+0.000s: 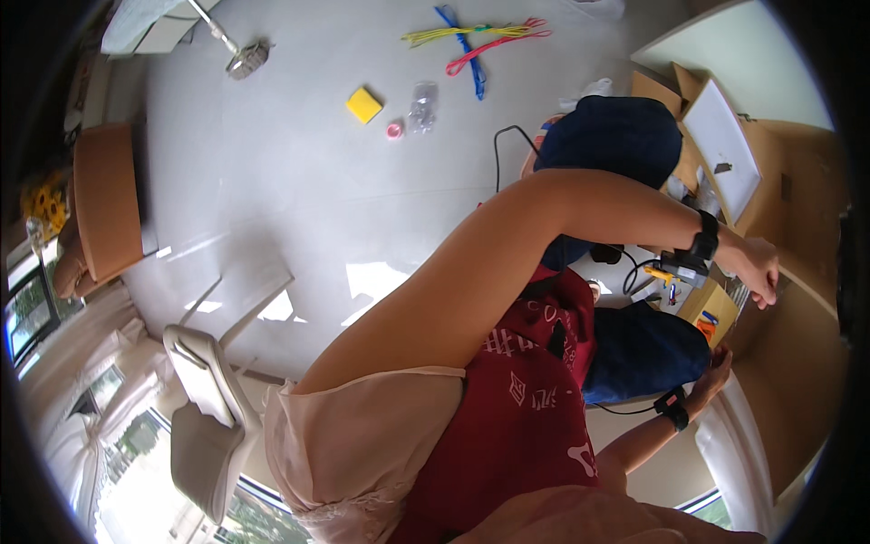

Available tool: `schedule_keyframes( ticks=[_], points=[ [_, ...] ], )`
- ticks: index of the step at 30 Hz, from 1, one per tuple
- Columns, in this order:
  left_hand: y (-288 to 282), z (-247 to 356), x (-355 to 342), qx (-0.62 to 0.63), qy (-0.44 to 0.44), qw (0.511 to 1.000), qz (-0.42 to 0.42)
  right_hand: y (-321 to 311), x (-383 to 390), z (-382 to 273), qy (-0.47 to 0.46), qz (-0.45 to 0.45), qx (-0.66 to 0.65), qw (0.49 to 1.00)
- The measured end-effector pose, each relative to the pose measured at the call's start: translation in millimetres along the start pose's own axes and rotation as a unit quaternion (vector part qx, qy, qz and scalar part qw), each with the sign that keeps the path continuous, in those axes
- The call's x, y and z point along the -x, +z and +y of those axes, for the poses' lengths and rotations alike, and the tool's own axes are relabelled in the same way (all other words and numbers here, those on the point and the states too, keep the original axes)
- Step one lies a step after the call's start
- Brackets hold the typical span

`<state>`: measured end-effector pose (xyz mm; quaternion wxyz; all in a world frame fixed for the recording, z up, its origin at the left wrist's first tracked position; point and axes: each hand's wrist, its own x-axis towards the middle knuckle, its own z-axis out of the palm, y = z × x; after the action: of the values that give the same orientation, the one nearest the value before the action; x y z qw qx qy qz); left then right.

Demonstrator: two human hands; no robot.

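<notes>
My left hand (757,272) reaches to the right, fingers curled beside the inner edge of a light-wood cabinet (785,186); whatever it may hold is hidden. A black device is strapped to that wrist. My right hand (714,372) is lower, fingers bent beside a small open wooden drawer or box (718,297) holding small orange and blue items; its grip is unclear. A yellow-and-black tool (662,272), possibly a glue gun, lies near black cables between my knees. A white panel (716,136) leans among the wooden compartments.
Colored cords (476,36), a yellow square (363,104), a pink roll (394,130) and a clear bag (422,107) lie on the grey floor (299,154). A stand (245,59) is at the upper left, a brown chair (104,199) at left, a beige chair (204,408) lower left.
</notes>
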<state>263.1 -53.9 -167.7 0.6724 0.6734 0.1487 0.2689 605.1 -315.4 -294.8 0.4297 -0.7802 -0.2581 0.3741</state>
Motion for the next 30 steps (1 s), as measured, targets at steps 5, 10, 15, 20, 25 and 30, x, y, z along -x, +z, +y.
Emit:
schedule_keyframes(
  ticks=[5, 10, 15, 20, 25, 30],
  points=[
    [-2.8, 7.4, 0.2, 0.023, 0.006, 0.999, 0.027, 21.8, -11.0, -56.7, 0.008, 0.005, 0.011, 1.000],
    [0.6, 4.0, -3.0, 0.081, -0.023, 0.995, 0.048, 42.7, 7.9, -94.9, -0.029, -0.029, 0.063, 0.997],
    [10.5, -0.8, -6.7, 0.103, -0.003, 0.994, 0.024, 35.8, 76.3, -106.6, -0.038, 0.022, 0.059, 0.997],
    [-3.0, -7.7, 3.7, 0.067, -0.046, 0.996, -0.033, 49.8, 156.9, -116.5, -0.022, 0.044, -0.038, 0.998],
    [-8.0, -68.5, 21.6, 0.094, -0.073, 0.991, -0.064, 54.2, 199.9, -35.2, 0.037, 0.061, -0.101, 0.992],
    [-10.9, -78.4, 28.7, 0.032, -0.078, 0.993, -0.083, 44.3, 231.5, -33.4, 0.072, 0.072, -0.107, 0.989]
  ],
)
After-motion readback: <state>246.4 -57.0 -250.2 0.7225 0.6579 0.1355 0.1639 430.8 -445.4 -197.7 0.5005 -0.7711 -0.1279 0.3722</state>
